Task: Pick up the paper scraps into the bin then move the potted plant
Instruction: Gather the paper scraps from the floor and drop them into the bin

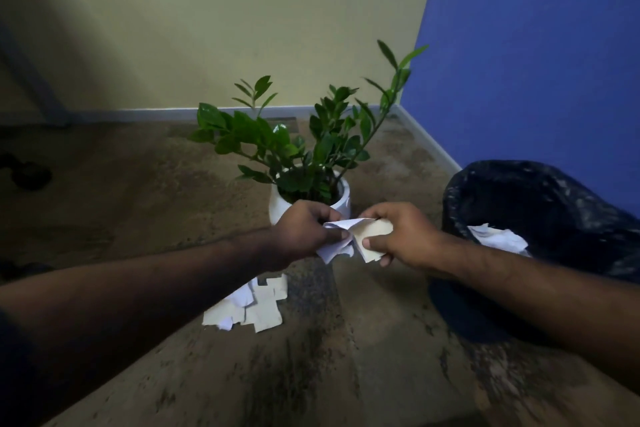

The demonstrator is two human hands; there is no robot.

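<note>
My left hand [304,229] and my right hand [398,236] meet in mid-air, both gripping a bunch of crumpled white and cream paper scraps [349,239]. Just behind the hands stands the potted plant [304,142], glossy green leaves in a white round pot [343,198] on the floor. Below my left forearm a pile of paper scraps [256,308] lies on the floor, partly hidden by the arm. To the right stands the bin [540,204], lined with a black bag, with white paper [498,239] inside.
The floor is mottled brown stone. A yellow wall runs behind the plant and a blue wall [536,62] stands right of it, meeting in a corner. Dark objects [29,173] lie on the floor at far left.
</note>
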